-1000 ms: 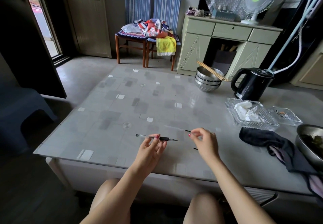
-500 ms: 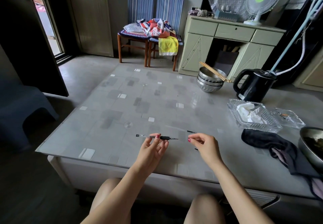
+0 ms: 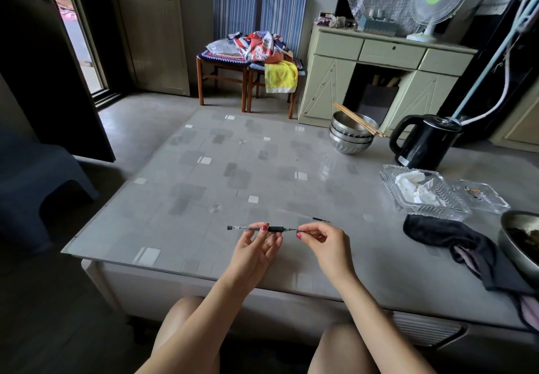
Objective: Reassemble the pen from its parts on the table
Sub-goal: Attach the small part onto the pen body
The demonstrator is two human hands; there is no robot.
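My left hand holds the pen barrel level just above the table: clear body, black end cap at the left, black grip at the right. My right hand pinches a tiny dark part at the barrel's right tip, thumb and forefinger closed on it. A thin refill with a dark tip lies on the grey table just beyond my right hand.
A glass tray with crumpled tissue, a small glass dish, a black kettle, stacked steel bowls with chopsticks, a dark cloth and a metal bowl stand to the right.
My right hand has moved left from the table to the barrel's right tip, carrying a small part. My left hand has kept the barrel nearly still.
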